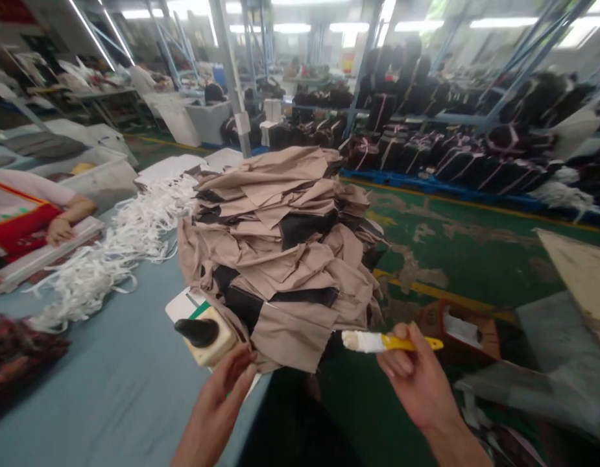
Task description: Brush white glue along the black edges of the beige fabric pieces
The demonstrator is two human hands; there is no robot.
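My right hand (pixel 414 373) is closed around the yellow handle of a flat paintbrush (pixel 392 342), held level with its whitish bristles pointing left. My left hand (pixel 226 389) is at the front edge of a tall heap of beige and black cloth pieces (pixel 280 259). Its fingers are curved, with the thumb slightly apart, and the fingertips are by the cloth's edge. Just beyond that hand, a cream block-like object (pixel 215 347) with a black rounded top (pixel 197 331) sits on a white and green sheet (pixel 183 303).
A blue-grey table (pixel 134 370) carries white strips (pixel 105 259) and dark reddish cloth (pixel 22 357). At left, a co-worker's hand (pixel 61 230) rests on a pale bar-shaped bundle. A cardboard box (pixel 436 324) stands low at right. Tied dark bundles (pixel 426 155) line blue pallets behind.
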